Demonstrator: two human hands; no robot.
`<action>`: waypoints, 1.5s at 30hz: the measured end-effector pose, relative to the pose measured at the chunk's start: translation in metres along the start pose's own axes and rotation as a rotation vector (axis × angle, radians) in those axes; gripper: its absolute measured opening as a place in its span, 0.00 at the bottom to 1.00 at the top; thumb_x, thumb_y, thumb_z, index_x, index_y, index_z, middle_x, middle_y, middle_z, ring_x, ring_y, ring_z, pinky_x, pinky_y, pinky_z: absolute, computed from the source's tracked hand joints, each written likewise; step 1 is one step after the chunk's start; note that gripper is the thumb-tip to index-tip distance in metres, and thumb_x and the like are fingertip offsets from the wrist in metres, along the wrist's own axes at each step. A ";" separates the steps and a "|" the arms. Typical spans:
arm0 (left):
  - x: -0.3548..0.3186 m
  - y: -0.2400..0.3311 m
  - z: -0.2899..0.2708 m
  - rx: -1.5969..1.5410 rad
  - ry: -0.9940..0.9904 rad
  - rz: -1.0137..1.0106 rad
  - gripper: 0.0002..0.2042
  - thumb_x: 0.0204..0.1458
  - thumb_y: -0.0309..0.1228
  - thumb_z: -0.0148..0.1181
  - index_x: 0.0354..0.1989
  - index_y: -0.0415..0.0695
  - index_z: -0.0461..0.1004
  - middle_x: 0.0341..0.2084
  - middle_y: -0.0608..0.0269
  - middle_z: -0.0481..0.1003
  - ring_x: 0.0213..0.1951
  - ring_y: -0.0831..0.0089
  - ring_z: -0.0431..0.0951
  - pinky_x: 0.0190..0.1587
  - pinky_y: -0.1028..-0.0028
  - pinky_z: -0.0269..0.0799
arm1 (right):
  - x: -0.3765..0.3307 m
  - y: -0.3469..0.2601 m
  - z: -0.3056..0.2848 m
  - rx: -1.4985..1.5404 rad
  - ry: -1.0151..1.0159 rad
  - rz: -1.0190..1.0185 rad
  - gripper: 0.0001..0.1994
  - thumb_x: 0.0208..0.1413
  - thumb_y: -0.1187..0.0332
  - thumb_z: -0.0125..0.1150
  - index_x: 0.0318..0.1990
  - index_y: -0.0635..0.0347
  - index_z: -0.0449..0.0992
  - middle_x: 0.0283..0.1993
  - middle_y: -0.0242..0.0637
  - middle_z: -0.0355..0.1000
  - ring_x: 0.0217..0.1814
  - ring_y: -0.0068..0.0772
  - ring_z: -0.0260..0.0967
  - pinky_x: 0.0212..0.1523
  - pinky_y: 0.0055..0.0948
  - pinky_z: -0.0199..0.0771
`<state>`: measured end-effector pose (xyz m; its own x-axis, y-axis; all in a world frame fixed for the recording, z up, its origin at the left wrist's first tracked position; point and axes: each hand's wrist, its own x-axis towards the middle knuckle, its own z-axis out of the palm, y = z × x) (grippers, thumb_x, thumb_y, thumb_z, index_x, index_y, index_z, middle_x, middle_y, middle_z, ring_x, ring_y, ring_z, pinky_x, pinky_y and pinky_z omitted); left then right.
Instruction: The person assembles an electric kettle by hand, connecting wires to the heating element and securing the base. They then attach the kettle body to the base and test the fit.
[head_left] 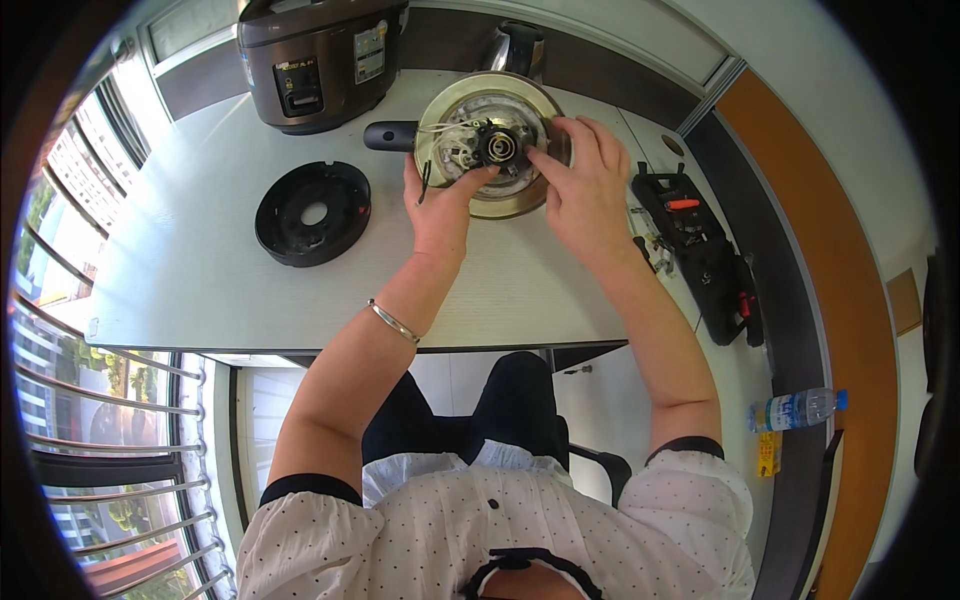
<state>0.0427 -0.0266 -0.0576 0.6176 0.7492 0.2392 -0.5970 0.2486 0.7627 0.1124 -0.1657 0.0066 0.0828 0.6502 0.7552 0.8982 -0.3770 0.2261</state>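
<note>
An electric kettle (447, 108) is bottom up on the table, its black handle (390, 136) pointing left. Its underside is uncovered and shows a metal plate, white wires (455, 146) and a round black connector (500, 146) with metal rings. My left hand (440, 208) grips the kettle's near left side, the thumb reaching to the connector's lower edge. Around the right side is my right hand (585, 180), its thumb at the connector's right edge; some fingers are hidden behind the kettle. A round black base cover (313, 214) with a central hole lies to the left.
A brown rice cooker (320, 70) stands at the back left, and a dark shiny vessel (518, 48) behind the kettle. To the right lie an open black tool case (690, 240) and small loose tools (652, 245). A water bottle (797, 409) lies farther right. The white table (500, 300) has its front edge before me.
</note>
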 end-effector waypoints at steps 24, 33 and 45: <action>0.002 -0.004 -0.003 -0.027 -0.004 -0.033 0.38 0.35 0.18 0.69 0.59 0.40 0.58 0.48 0.60 0.70 0.50 0.69 0.70 0.54 0.72 0.65 | -0.001 -0.009 -0.001 0.033 -0.009 0.048 0.17 0.35 0.79 0.59 0.39 0.63 0.78 0.57 0.44 0.62 0.61 0.47 0.55 0.59 0.46 0.54; 0.002 -0.004 -0.003 -0.012 -0.008 -0.019 0.36 0.35 0.19 0.69 0.57 0.40 0.60 0.47 0.60 0.71 0.50 0.69 0.70 0.54 0.71 0.65 | -0.005 -0.013 -0.004 0.053 -0.027 0.061 0.17 0.35 0.79 0.59 0.39 0.64 0.78 0.58 0.45 0.61 0.62 0.48 0.54 0.59 0.46 0.54; 0.001 -0.001 -0.001 -0.007 -0.010 -0.015 0.35 0.35 0.18 0.69 0.56 0.40 0.60 0.46 0.60 0.72 0.49 0.69 0.71 0.53 0.71 0.65 | -0.010 -0.011 0.003 0.053 -0.028 0.066 0.19 0.34 0.80 0.58 0.40 0.65 0.77 0.59 0.47 0.60 0.62 0.49 0.54 0.59 0.46 0.55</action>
<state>0.0431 -0.0255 -0.0586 0.6318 0.7390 0.2338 -0.5912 0.2644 0.7620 0.1028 -0.1662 -0.0048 0.1539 0.6434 0.7499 0.9119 -0.3847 0.1430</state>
